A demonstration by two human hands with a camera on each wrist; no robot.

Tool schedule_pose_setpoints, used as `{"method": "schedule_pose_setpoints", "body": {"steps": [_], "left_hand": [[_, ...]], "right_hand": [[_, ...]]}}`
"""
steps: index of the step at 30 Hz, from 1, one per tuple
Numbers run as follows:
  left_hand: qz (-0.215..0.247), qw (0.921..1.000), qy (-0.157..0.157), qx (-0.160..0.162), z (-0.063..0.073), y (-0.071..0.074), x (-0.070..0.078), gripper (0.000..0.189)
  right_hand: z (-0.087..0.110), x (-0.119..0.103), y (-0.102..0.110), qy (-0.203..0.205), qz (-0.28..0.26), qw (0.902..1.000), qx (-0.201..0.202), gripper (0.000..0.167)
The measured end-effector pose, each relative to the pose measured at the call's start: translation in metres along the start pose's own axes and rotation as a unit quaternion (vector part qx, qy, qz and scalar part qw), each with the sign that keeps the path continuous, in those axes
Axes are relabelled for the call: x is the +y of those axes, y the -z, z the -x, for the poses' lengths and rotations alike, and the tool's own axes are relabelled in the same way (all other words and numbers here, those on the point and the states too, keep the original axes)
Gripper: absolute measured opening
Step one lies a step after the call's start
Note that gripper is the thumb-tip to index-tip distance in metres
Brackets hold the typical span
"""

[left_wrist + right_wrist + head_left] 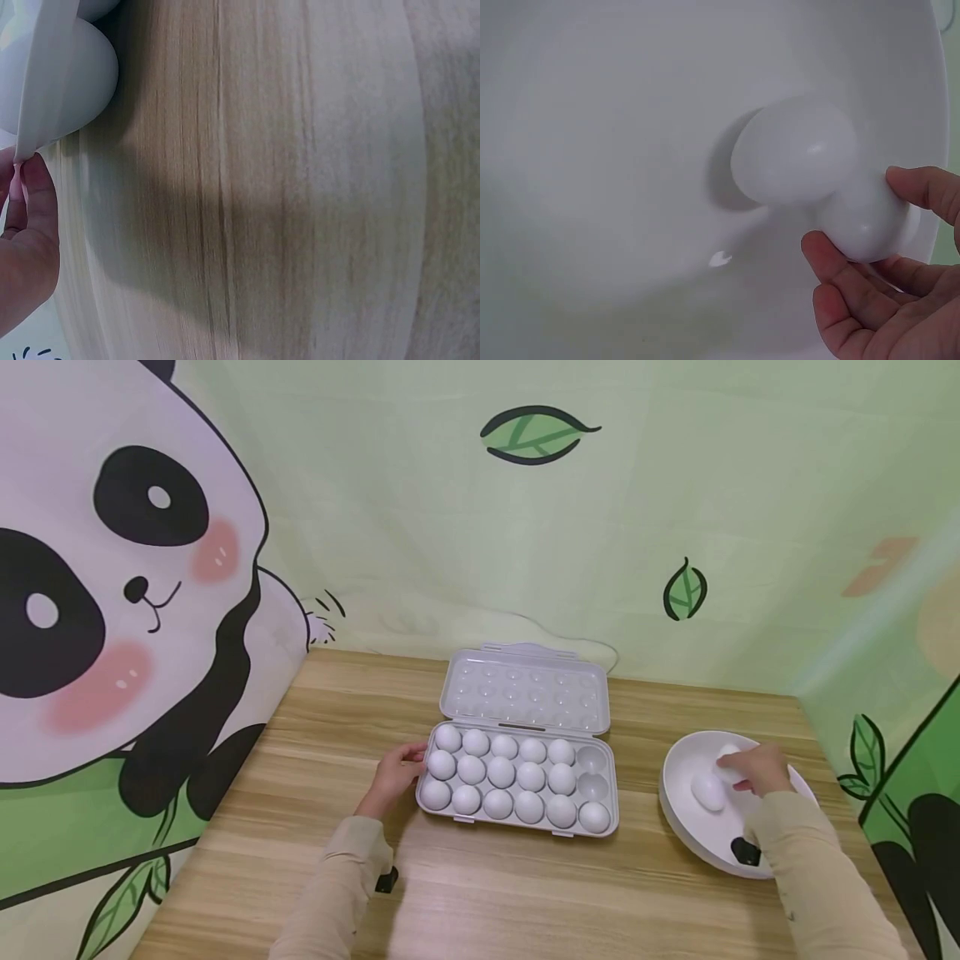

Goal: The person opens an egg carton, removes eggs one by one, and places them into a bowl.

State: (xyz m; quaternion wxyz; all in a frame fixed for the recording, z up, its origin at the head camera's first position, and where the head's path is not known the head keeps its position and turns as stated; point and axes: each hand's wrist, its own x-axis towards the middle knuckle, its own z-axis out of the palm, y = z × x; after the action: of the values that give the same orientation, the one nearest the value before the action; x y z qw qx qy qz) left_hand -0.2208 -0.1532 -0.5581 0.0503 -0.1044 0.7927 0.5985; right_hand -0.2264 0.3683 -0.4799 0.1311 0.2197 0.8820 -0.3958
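An open egg carton [517, 725] of grey plastic lies on the table, with white eggs [501, 772] in several rows. Two bare hollows [593, 787] show in its right column. My left hand [392, 778] pinches the carton's left rim [34, 82] between thumb and fingertips. To the right stands a wide white bowl [678, 827] holding two eggs. Inside it, my right hand [757, 770] grips one egg [866, 221] between thumb and fingers. The other egg [795, 154] lies right against it on the bowl's inner surface.
The carton's dimpled lid [525, 693] is folded back toward the wall. A thin cable [558, 633] runs behind it. The wooden table [480, 893] meets a printed panda backdrop [420, 527] at the back and sides.
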Motion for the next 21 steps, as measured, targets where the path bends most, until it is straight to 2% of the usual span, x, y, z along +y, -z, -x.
{"method": "schedule_pose_setpoints", "body": {"steps": [4, 7, 21], "left_hand": [[0.000, 1.0000, 0.000, 0.003, 0.0004, -0.0005, 0.0000, 0.035], [0.000, 1.0000, 0.001, 0.004, 0.0011, -0.0007, 0.0002, 0.035], [-0.003, 1.0000, 0.002, 0.002, 0.0011, 0.0000, 0.0009, 0.035]], "right_hand": [[-0.0008, 0.0017, -0.0018, -0.001, 0.015, 0.9997, -0.019, 0.056], [0.0000, 0.0029, -0.0027, 0.005, 0.019, 0.9993, -0.031, 0.051], [-0.0014, 0.0100, -0.0085, 0.006, 0.012, 0.9986, -0.051, 0.040]]}}
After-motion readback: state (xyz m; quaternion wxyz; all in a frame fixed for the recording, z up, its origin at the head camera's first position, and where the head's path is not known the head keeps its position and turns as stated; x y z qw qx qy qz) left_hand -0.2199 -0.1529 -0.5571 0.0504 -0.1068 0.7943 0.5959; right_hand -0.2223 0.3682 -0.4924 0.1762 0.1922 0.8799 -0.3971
